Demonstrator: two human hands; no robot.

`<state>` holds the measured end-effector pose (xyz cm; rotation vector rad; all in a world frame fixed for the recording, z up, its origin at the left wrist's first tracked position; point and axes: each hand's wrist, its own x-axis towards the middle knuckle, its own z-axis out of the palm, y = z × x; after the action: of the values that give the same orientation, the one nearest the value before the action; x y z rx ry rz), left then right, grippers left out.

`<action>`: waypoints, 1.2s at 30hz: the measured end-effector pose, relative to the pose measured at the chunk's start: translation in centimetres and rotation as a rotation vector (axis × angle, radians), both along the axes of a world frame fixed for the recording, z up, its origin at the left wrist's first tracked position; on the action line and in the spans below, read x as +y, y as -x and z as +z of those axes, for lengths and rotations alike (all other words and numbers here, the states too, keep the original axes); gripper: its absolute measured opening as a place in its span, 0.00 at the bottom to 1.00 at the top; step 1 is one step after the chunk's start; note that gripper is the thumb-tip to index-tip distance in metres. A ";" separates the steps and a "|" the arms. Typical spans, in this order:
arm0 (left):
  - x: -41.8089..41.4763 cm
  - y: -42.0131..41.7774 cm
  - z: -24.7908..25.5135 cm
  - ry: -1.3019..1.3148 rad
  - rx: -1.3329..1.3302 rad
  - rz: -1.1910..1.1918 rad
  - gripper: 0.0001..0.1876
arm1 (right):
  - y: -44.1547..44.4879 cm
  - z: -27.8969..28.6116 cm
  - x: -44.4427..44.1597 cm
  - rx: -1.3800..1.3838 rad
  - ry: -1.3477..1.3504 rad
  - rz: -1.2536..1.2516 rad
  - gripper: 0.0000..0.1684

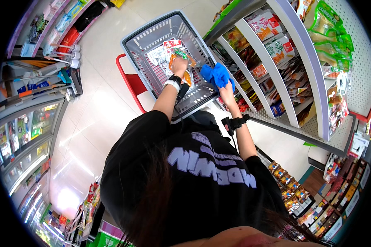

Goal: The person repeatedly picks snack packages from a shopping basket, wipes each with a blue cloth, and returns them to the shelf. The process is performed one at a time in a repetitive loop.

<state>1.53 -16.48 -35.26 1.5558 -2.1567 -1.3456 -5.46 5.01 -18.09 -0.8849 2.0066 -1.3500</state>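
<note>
A grey plastic shopping basket [142,78] with a red handle [135,85] stands in front of me. Inside it lie several clear and printed snack packets [173,44], some with orange food showing. My left hand [179,66] reaches down into the basket and is on these packets; its fingertips are partly hidden, so I cannot tell whether it grips one. My right hand [226,89] holds a crumpled blue cloth [218,75] at the basket's right rim, beside the shelves. Both wrists wear black straps with small devices, and the left also has a white band.
Shelves with packed snacks [278,51] rise close on the right, their base edge [300,136] jutting near my right forearm. Green packets [332,40] hang at the upper right. Brushes and mops [69,55] and glass-door coolers [34,123] line the left, across a tiled floor [102,92].
</note>
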 end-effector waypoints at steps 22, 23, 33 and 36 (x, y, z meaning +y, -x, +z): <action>12.9 -4.4 31.5 -0.959 1.028 -0.373 0.32 | -3.2 12.2 1.4 0.529 0.497 -0.071 0.32; 13.3 -4.2 31.7 -0.930 1.029 -0.405 0.31 | -2.7 12.5 1.8 0.600 0.503 -0.071 0.32; 17.0 -2.2 35.6 -1.169 1.381 -0.390 0.31 | -2.7 13.3 6.9 0.604 0.603 -0.122 0.28; 16.5 -1.6 33.5 -1.313 1.399 -0.466 0.29 | -2.9 12.7 8.2 0.535 0.645 -0.123 0.27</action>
<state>3.12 0.06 -1.79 -0.2276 -0.6010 -2.8838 -2.57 13.21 -5.39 -1.5626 2.0329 -2.0571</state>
